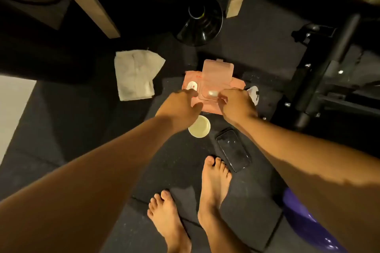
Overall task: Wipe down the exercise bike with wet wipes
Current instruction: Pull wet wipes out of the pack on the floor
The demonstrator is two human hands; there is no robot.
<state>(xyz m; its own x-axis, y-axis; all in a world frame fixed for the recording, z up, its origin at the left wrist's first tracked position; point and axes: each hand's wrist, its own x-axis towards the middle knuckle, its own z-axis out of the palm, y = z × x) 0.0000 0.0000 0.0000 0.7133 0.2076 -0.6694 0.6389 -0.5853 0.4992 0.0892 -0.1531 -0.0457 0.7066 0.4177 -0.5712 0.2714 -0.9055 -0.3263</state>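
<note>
A pink pack of wet wipes (pixel 236 84) lies on the dark floor mat with its lid (pixel 218 70) flipped up. A white wipe tip (pixel 212 93) shows in the opening. My left hand (pixel 181 104) presses down on the pack's left side, fingers spread. My right hand (pixel 236 104) is at the opening, its fingertips pinching toward the wipe tip. The black frame of the exercise bike (pixel 320 72) stands to the right.
A crumpled white cloth (pixel 135 76) lies left of the pack. A small white cup (pixel 199 127) and a black phone (pixel 233 149) sit near my bare feet (pixel 213 181). Wooden table legs (pixel 96 10) and a black cone-shaped object (pixel 201 24) are beyond. A purple object (pixel 304 224) is at lower right.
</note>
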